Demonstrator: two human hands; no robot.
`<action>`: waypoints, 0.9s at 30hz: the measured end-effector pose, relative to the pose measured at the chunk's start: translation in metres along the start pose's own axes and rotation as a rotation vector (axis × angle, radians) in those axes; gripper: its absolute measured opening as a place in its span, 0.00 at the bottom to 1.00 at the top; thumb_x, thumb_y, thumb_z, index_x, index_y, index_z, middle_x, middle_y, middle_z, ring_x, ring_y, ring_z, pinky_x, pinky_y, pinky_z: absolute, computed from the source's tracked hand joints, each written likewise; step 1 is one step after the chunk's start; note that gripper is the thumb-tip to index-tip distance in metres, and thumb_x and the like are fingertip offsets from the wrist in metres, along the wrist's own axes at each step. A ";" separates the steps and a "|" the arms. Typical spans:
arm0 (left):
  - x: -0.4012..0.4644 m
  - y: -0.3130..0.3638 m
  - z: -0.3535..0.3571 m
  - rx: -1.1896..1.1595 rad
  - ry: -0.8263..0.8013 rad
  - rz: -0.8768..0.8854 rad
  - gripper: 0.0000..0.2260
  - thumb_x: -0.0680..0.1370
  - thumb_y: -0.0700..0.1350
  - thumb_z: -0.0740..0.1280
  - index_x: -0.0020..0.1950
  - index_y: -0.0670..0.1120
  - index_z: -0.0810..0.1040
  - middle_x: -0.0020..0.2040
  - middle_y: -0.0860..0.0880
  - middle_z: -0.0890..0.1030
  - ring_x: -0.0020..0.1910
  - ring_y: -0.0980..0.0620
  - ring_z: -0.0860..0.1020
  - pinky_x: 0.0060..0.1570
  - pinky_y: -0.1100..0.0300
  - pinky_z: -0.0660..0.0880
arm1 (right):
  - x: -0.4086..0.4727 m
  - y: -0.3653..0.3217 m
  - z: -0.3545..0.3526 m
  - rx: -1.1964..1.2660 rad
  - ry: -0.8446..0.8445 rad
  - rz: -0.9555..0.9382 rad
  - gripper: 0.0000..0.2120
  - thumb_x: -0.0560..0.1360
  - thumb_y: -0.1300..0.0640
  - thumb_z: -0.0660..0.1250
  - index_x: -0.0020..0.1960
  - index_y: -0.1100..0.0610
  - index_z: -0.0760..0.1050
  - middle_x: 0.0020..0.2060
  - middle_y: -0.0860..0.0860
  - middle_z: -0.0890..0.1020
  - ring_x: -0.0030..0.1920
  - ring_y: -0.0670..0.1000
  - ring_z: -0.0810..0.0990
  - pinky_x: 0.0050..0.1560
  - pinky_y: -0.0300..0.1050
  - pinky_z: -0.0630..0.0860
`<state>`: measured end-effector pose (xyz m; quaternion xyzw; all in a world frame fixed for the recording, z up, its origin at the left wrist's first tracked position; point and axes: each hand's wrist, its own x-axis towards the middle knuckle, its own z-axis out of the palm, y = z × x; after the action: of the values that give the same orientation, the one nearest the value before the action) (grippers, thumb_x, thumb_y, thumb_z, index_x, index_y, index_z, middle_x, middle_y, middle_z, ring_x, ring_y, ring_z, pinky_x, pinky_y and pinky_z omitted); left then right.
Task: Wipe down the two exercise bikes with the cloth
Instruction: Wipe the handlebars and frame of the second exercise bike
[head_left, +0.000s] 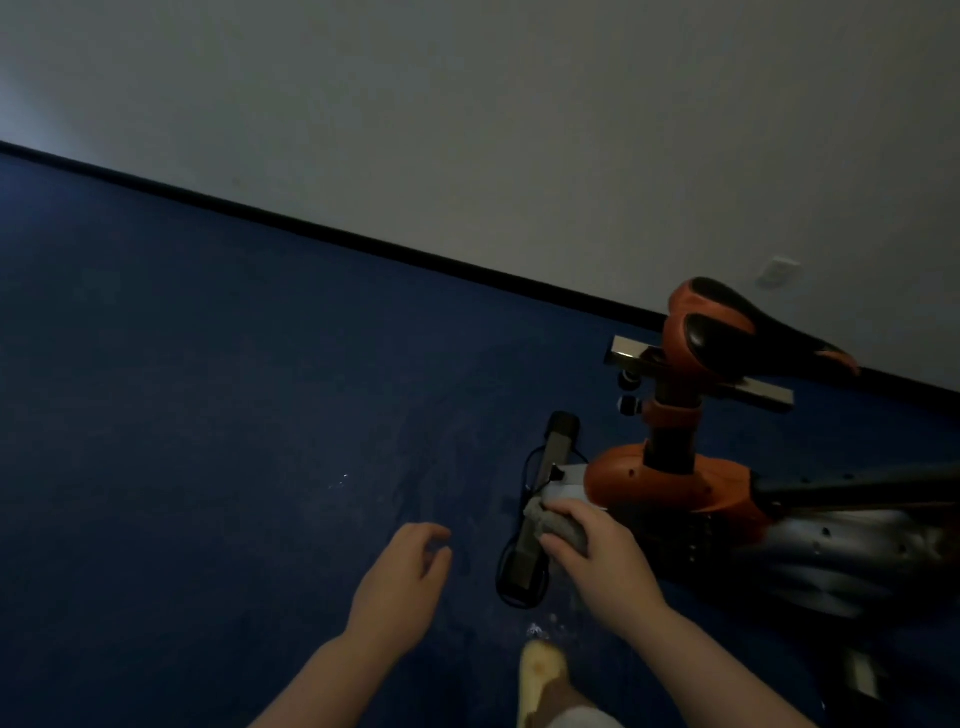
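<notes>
Cloth, grey and bunched, gripped in right hand with curled fingers, pressed against lower rear of orange exercise bike, just beside its floor bar. No readable writing anywhere; too dim. Left hand apart over blue carpet, fingers loosely curled, apparently holding nothing.

Exercise bike on the floor at right (saddle nearest the wall).

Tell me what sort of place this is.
Probably a home workout room or small gym: an orange exercise bike stands on blue carpet by a plain wall.
</notes>
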<state>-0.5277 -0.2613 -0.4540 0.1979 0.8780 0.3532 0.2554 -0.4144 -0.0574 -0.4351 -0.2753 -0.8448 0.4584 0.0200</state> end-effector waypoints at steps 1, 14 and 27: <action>0.008 -0.001 -0.002 -0.009 -0.005 0.001 0.10 0.80 0.51 0.60 0.61 0.57 0.72 0.56 0.64 0.72 0.49 0.69 0.72 0.45 0.73 0.66 | 0.008 -0.002 0.001 0.002 0.001 0.004 0.13 0.74 0.51 0.69 0.58 0.42 0.74 0.51 0.36 0.76 0.52 0.38 0.75 0.52 0.35 0.71; 0.163 0.019 -0.064 0.018 0.075 -0.009 0.09 0.79 0.46 0.62 0.59 0.53 0.75 0.56 0.58 0.74 0.46 0.70 0.71 0.49 0.65 0.68 | 0.169 -0.030 0.010 0.012 -0.070 0.011 0.10 0.75 0.49 0.67 0.54 0.39 0.72 0.50 0.37 0.75 0.49 0.36 0.74 0.46 0.30 0.70; 0.359 0.033 -0.116 0.004 -0.076 0.058 0.08 0.79 0.46 0.62 0.58 0.54 0.74 0.54 0.60 0.73 0.49 0.68 0.72 0.41 0.78 0.66 | 0.340 -0.071 0.011 0.103 0.080 0.140 0.09 0.74 0.50 0.69 0.53 0.42 0.76 0.49 0.40 0.80 0.49 0.39 0.78 0.51 0.39 0.76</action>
<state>-0.8747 -0.1097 -0.4692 0.2372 0.8621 0.3510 0.2779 -0.7374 0.0683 -0.4595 -0.3504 -0.7974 0.4900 0.0359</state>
